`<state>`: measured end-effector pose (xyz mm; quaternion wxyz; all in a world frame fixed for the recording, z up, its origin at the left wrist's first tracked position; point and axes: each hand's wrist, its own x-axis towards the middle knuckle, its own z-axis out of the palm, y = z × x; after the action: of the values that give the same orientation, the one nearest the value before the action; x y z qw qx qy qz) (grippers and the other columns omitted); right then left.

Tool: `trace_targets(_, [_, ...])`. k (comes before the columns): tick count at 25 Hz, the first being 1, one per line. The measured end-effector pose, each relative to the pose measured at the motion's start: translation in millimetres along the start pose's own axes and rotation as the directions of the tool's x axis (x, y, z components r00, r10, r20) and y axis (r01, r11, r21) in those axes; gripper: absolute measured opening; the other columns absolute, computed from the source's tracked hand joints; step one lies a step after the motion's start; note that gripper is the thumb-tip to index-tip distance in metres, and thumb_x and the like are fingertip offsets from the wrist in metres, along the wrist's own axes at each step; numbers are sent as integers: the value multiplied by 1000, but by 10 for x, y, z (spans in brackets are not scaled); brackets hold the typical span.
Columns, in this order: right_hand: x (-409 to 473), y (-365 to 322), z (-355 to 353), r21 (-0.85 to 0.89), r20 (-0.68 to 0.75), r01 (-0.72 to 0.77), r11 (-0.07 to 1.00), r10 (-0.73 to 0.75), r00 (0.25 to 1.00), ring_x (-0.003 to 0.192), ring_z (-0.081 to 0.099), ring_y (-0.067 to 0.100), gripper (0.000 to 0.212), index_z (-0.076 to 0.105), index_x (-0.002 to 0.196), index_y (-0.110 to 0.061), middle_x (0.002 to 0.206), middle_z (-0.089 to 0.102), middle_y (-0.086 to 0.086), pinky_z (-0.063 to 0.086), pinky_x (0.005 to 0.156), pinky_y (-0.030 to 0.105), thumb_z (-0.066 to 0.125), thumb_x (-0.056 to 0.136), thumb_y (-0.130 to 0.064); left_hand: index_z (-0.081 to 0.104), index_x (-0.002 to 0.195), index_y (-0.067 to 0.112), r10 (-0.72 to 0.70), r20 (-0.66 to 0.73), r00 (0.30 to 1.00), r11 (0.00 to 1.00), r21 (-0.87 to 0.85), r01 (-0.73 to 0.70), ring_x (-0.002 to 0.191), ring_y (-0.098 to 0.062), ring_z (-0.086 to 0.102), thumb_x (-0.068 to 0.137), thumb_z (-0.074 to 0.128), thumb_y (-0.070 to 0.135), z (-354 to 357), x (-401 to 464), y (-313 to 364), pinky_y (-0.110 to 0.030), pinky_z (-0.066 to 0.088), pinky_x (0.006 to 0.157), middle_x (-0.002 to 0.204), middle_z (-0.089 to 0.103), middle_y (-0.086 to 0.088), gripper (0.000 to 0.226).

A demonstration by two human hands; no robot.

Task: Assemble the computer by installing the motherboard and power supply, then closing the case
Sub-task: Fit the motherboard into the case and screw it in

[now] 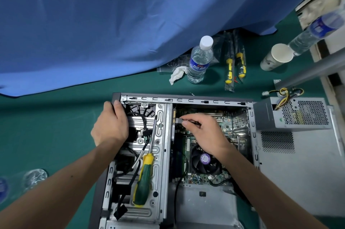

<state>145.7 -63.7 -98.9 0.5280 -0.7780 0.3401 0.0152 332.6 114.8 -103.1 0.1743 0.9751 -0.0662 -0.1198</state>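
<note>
From the head camera, the open computer case [186, 100] lies on its side on the green mat, and it serves as the landmark here. The left hand [110, 124] curls over the case's far-left corner beside the drive cage, fingers wrapped on the rim, apparently to steady the chassis while the other hand works. The right hand [203, 131] reaches inside the case and pinches a small cable connector [178, 120] between thumb and forefinger, holding it at the motherboard's left edge near the top, probably lining it up with a socket there; whether it is already seated I cannot tell.

The motherboard [224, 126] already sits in the case's main bay, with the CPU cooler fan [204, 160] just below the right hand. A green-and-yellow screwdriver [142, 178] rests on the drive cage inside the case's left half, parked within easy reach, its tip pointing toward the left hand.

The power supply [291, 113] is still outside, touching or just beside the case's right wall, its yellow and black wires loose on top, so that step is not yet done. Beyond the case's far edge stand a water bottle [200, 60] and two packaged yellow screwdrivers [235, 64]; a paper cup [276, 57] lies farther right.
</note>
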Motion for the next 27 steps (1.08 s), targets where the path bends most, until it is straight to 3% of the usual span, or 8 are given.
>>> trace_targets(5, [9, 25, 12, 30, 13, -15, 999, 15, 1000, 97, 59, -9, 20, 73, 113, -32, 99, 66, -27, 42, 79, 6, 63, 96, -28, 36, 89, 17, -3, -2, 1000, 1000, 0, 3, 75, -32, 45, 103, 15, 50, 5, 0, -4, -41, 32, 71, 76, 46, -4, 42])
trace_targets(27, [62, 48, 14, 80, 23, -2, 997, 0, 1000, 92, 63, -6, 20, 74, 110, -31, 97, 71, -23, 47, 82, 13, 65, 94, -23, 35, 85, 18, -13, -8, 1000, 1000, 18, 13, 72, -32, 46, 102, 15, 51, 25, 14, -17, -40, 32, 70, 66, 41, 4, 42])
